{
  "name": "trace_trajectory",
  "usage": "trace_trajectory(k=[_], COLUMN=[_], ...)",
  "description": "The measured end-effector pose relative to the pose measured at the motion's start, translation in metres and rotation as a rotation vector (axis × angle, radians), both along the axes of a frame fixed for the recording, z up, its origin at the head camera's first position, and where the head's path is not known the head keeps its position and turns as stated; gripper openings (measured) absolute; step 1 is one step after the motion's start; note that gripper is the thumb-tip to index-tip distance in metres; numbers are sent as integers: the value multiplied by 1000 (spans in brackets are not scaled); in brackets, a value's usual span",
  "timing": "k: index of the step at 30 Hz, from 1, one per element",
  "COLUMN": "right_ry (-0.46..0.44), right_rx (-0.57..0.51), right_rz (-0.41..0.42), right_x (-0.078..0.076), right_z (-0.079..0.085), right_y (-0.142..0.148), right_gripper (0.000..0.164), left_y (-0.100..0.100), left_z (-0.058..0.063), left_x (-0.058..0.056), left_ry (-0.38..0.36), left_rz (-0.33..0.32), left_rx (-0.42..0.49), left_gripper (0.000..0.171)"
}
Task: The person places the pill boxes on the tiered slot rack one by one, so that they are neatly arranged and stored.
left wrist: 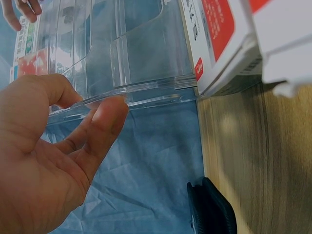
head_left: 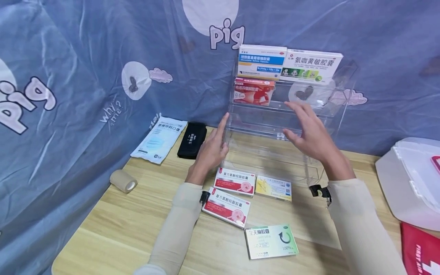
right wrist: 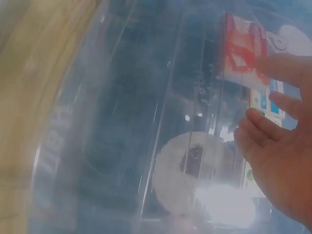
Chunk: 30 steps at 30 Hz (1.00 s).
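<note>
A clear stepped display rack [head_left: 264,151] stands on the table. At its left side edge, my left hand [head_left: 210,151] grips the rack with thumb and fingers, close up in the left wrist view. My right hand [head_left: 311,131] hovers before the middle tiers, fingers spread and nothing in it. On the top tier sit a blue-and-white medicine box [head_left: 262,62] and a white-and-green medicine box [head_left: 311,65]. One tier lower, at the left, is a red medicine box [head_left: 253,91], also seen beyond the right fingers in the right wrist view.
Two red-and-white boxes [head_left: 235,181] [head_left: 227,207], a yellow-and-white box [head_left: 274,188] and a green-and-white box [head_left: 271,241] lie before the rack. Leftward are a mask packet [head_left: 159,139], black pouch [head_left: 192,140] and bandage roll [head_left: 123,180]. A white bin [head_left: 409,179] and red first-aid bag [head_left: 420,248] lie right.
</note>
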State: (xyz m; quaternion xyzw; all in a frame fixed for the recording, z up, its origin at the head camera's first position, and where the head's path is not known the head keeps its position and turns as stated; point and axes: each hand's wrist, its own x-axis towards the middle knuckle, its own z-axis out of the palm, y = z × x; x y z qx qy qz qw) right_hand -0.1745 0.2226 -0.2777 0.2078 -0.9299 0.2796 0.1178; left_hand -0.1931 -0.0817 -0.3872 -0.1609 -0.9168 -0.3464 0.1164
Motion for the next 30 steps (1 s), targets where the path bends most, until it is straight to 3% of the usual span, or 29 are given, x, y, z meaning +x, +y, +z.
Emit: trace_trajectory(k=[4,7,11,13,19,30], right_ry=[22,17,-102,-173,-286,-355], right_rx=[9,-51,-132,-129,-55,105], right_rz=[18,115,272,304,338,317], right_x=[13,20,27,31,44,63], right_z=[-7,-19,-40,-51,-72,-97], right_y=[2,4,7,9,16,29], right_gripper=[70,59,46,42,40,46], left_y=[-1,-2,-3,-4,-3,0], left_z=[0,1,2,1,0,1], left_x=[1,0,-1,-1,-2,0], left_ry=[-9,-8,4,7,3,-10], left_rz=[-1,-1,4,3,-5,-5], left_rx=[2,0,-6,-6,2,6], left_gripper=[109,109,109,109,108,109])
